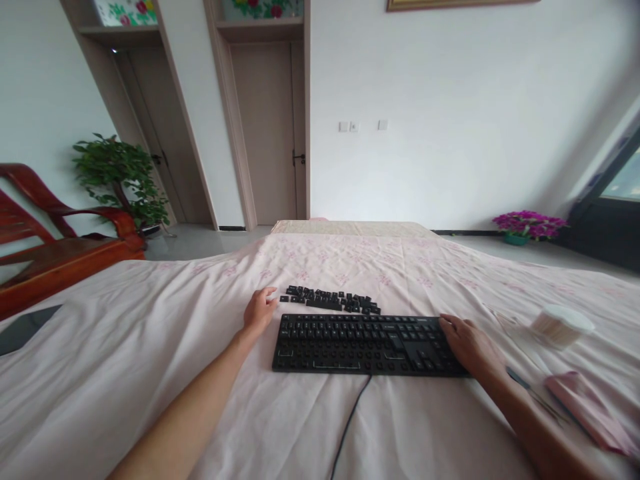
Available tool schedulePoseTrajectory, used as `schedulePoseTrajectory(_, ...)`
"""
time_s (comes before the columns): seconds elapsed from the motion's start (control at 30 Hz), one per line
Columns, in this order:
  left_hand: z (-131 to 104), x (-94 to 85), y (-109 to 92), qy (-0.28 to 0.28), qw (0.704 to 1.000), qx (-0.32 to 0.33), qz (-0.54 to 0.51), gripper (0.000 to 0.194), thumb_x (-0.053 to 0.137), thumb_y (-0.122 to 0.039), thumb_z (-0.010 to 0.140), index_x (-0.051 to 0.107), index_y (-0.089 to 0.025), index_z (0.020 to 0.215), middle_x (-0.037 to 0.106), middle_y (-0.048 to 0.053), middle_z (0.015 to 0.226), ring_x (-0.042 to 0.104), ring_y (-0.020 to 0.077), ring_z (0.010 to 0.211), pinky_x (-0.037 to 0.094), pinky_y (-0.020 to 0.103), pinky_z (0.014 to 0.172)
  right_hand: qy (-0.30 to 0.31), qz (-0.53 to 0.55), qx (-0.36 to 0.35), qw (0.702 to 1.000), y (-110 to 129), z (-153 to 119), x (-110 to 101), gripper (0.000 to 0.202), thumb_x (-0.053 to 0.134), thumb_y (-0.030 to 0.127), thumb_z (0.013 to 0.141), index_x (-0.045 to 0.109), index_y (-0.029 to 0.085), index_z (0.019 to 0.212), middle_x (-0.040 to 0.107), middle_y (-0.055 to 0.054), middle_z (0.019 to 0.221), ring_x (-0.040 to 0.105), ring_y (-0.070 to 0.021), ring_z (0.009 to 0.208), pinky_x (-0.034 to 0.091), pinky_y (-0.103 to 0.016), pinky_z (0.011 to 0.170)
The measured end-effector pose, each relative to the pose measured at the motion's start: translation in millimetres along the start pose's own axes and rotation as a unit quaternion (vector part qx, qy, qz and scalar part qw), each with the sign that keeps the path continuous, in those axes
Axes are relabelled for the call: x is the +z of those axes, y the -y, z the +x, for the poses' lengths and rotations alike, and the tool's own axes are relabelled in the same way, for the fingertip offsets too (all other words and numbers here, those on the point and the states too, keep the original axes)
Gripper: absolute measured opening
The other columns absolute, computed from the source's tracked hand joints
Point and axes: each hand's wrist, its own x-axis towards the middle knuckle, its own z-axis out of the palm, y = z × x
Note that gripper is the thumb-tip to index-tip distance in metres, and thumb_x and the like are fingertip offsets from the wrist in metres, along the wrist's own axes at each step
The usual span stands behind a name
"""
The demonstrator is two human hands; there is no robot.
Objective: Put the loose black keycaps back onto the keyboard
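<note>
A black keyboard [350, 343] lies flat on the cloth, with the keycaps gone from its lower rows and bare switch posts showing. Beyond its far edge, loose black keycaps [330, 298] are spread in a rough row, a long space bar [324, 305] among them. My left hand [260, 310] is just left of these keycaps, thumb and forefinger apart, with nothing visible between them. Over the keyboard's right end rests my right hand [467, 340], its fingers stretched along the far right corner. The underside of that hand is hidden.
A pale flowered cloth [240, 413] covers the table. On the right are a round tub of cotton swabs [563, 327], a folded pink cloth [593, 410] and a thin dark-handled tool [519, 378]. A black cable [350, 423] runs toward me. A dark flat object [27, 327] lies far left.
</note>
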Motion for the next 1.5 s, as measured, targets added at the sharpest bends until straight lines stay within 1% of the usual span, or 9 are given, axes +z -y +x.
schedulePoseTrajectory(0.17,12,3.2,-4,0.048,0.998,-0.009,0.040,0.022,0.065,-0.033,0.074,0.071,-0.027,0.094,0.066,0.002,0.112,0.062,0.0151,0.083,0.044,0.025,0.074,-0.003,0.000,-0.004,1.000,-2,1,2,0.055,0.025,0.055,0.090,0.058,0.028,0.125,0.061,-0.011,0.111,0.061,-0.0301,0.098,0.045,-0.040,0.081)
schedulePoseTrajectory(0.37,11,-0.1,-5,0.058,0.998,-0.018,0.014,0.019,0.063,-0.036,0.073,0.070,-0.023,0.085,0.068,0.003,0.104,0.061,0.0178,0.088,0.042,0.025,0.073,-0.002,-0.009,-0.010,1.000,-4,4,6,0.055,0.028,0.055,0.090,0.057,0.026,0.126,0.061,-0.012,0.110,0.061,-0.0299,0.097,0.045,-0.040,0.082)
schedulePoseTrajectory(0.53,-3,-17.5,-9,0.103,0.991,-0.016,-0.082,0.029,0.057,-0.040,0.076,0.068,-0.016,0.089,0.069,0.005,0.082,0.062,0.0185,0.078,0.043,0.026,0.066,0.023,-0.039,-0.021,0.999,0,1,-8,0.054,0.028,0.055,0.091,0.055,0.026,0.128,0.060,-0.014,0.119,0.060,-0.0322,0.100,0.044,-0.044,0.082)
schedulePoseTrajectory(0.6,-14,-30.0,-13,0.133,0.983,-0.014,-0.122,0.034,0.055,-0.043,0.076,0.067,-0.014,0.091,0.069,0.006,0.079,0.062,0.0178,0.075,0.042,0.025,0.061,-0.013,-0.081,-0.038,0.996,8,-6,-20,0.052,0.033,0.052,0.092,0.054,0.024,0.130,0.059,-0.015,0.122,0.057,-0.0345,0.105,0.042,-0.047,0.085)
schedulePoseTrajectory(0.7,-33,-52.4,-21,0.175,0.972,-0.007,-0.158,0.032,0.059,-0.043,0.073,0.067,-0.015,0.086,0.069,0.005,0.078,0.061,0.0158,0.071,0.041,0.024,0.061,-0.116,-0.086,-0.129,0.981,37,-25,-40,0.045,0.040,0.043,0.093,0.056,0.022,0.129,0.060,-0.014,0.123,0.053,-0.0331,0.112,0.040,-0.046,0.091)
schedulePoseTrajectory(0.77,-45,-66.7,-29,0.238,0.952,-0.008,-0.193,0.031,0.063,-0.043,0.072,0.068,-0.015,0.081,0.069,0.005,0.076,0.060,0.0154,0.070,0.040,0.024,0.059,-0.126,-0.006,-0.216,0.968,69,-43,-49,0.039,0.039,0.042,0.094,0.064,0.024,0.118,0.065,-0.009,0.114,0.059,-0.0270,0.103,0.045,-0.038,0.086)
schedulePoseTrajectory(0.97,-71,-88.6,-53,0.344,0.908,-0.044,-0.234,0.028,0.067,-0.041,0.070,0.069,-0.014,0.078,0.069,0.004,0.076,0.056,0.0124,0.064,0.034,0.023,0.056,-0.011,0.175,-0.473,0.863,179,-104,-47,0.026,0.050,0.035,0.093,0.068,0.027,0.110,0.069,-0.002,0.096,0.064,-0.0151,0.083,0.050,-0.027,0.079)
schedulePoseTrajectory(1.2,-95,-88.5,-55,0.356,0.896,-0.083,-0.253,0.031,0.070,-0.044,0.068,0.068,-0.014,0.075,0.068,0.003,0.069,0.053,0.0122,0.060,0.031,0.023,0.053,0.029,0.254,-0.508,0.822,247,-132,-20,0.025,0.056,0.034,0.091,0.067,0.027,0.111,0.068,-0.002,0.096,0.062,-0.0147,0.086,0.049,-0.025,0.079)
schedulePoseTrajectory(1.5,-101,-81.0,-50,0.362,0.880,-0.113,-0.286,0.035,0.074,-0.046,0.064,0.068,-0.013,0.074,0.065,0.001,0.066,0.049,0.0101,0.056,0.033,0.023,0.054,0.039,0.218,-0.508,0.833,260,-136,6,0.017,0.057,0.030,0.090,0.069,0.027,0.102,0.068,-0.001,0.087,0.061,-0.0145,0.080,0.047,-0.023,0.074)
